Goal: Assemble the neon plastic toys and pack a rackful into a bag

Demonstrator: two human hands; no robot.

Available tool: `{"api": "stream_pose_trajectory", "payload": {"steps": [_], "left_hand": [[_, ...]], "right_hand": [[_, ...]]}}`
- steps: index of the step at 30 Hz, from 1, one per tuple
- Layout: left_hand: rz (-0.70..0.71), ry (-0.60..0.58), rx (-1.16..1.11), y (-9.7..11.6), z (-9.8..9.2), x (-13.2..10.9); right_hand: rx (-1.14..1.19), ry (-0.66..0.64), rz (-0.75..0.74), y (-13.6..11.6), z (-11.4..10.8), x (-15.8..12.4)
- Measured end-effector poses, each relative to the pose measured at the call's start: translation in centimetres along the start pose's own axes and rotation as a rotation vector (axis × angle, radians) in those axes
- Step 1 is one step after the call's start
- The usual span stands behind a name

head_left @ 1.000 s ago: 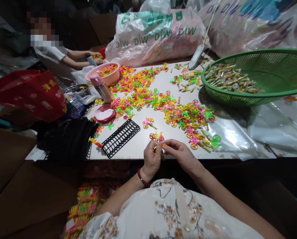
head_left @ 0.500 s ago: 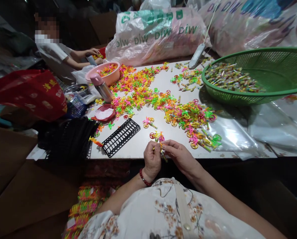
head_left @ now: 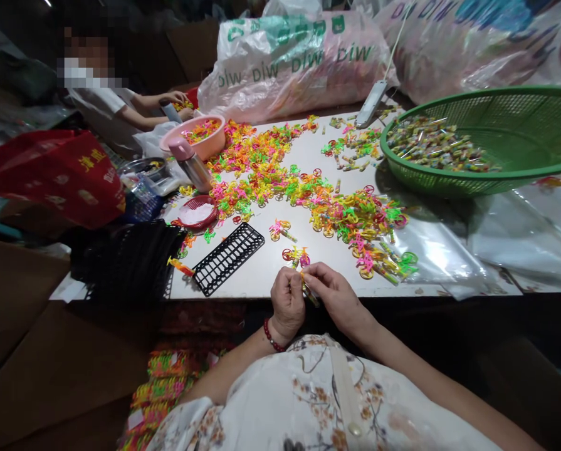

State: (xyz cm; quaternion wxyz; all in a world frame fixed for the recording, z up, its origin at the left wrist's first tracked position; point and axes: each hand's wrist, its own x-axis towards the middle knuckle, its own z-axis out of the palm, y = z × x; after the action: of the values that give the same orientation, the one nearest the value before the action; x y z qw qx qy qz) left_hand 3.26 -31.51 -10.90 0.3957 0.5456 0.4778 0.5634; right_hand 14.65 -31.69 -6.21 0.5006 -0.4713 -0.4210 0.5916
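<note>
The small toy piece with a printed tube (head_left: 313, 297) is between both hands, just at the near edge of the desk (head_left: 247, 282). My left hand (head_left: 288, 300) is closed on it, my right hand (head_left: 331, 289) pinches it narrowly; the fingers hide the joint, so I cannot judge its fit. I would hold the left firm and press straight, gently, with the right. Beyond lies another wheeled toy (head_left: 284, 230); leftward, a black rack (head_left: 229, 259).

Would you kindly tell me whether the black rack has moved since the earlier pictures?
No; judged against the white table, the black rack hasn't visibly shifted.
</note>
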Motion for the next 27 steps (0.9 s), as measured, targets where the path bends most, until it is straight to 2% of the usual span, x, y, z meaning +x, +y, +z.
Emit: {"api": "stream_pose_trajectory", "payload": {"steps": [4, 6, 10, 13, 16, 20, 22, 24, 27], "left_hand": [[-0.077, -0.011, -0.074, -0.2, 0.5, -0.2], [-0.141, -0.03, -0.121, -0.2, 0.8, -0.1], [-0.341, -0.134, -0.224, 0.1, 1.0, 0.6], [-0.423, -0.176, -0.229, 0.4, 0.8, 1.1], [-0.453, -0.181, -0.27, 0.1, 0.7, 1.4], [-0.533, -0.136, -0.449, -0.5, 1.4, 1.6], [-0.54, -0.134, -0.446, -0.6, 1.6, 1.6], [-0.516, -0.181, -0.334, -0.6, 1.4, 1.7], [-0.33, -0.194, -0.024, -0.6, 0.5, 2.2]], "right_hand": [[-0.242, 0.042, -0.18, 0.0, 0.1, 0.0], [-0.299, 0.067, -0.208, 0.1, 0.0, 0.3], [-0.221, 0.032, -0.062, 0.9, -1.3, 1.5], [-0.152, 0.004, 0.033, 1.3, -2.9, 2.5], [-0.254, 0.009, 0.011, 1.4, -4.1, 2.9], [-0.429, -0.035, -0.029, 1.7, -4.0, 2.5], [-0.508, -0.034, -0.056, 1.9, -3.8, 2.3], [-0.581, -0.014, -0.123, 1.9, -4.1, 2.5], [-0.752, 0.055, -0.276, 0.6, -6.2, 3.3]]}}
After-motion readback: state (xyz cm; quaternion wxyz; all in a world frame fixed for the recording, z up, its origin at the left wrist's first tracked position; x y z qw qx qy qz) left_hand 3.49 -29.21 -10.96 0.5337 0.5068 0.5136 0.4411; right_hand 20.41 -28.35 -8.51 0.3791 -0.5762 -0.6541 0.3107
